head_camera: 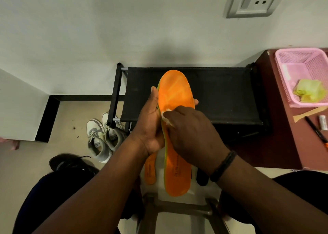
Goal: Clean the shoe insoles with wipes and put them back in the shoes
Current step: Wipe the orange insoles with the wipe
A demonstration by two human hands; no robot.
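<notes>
Seen from above, a seated person works over their lap. Nearest, a second orange insole lies below the hands, on what looks like a pale stool. Above it, the left hand grasps a long orange insole by its left edge, thumb along the rim and fingertips just showing past the right edge, holding it face up. The right hand pinches a small white wipe against the insole's middle. To do this well, the left hand should brace the insole firmly while the wipe travels in overlapping strokes from heel to toe, turning to a fresh side as it soils. On the floor to the left stand grey-white sneakers and a dark shoe. Beyond the hands is a black shoe rack. At far right a counter carries a pink basket.
</notes>
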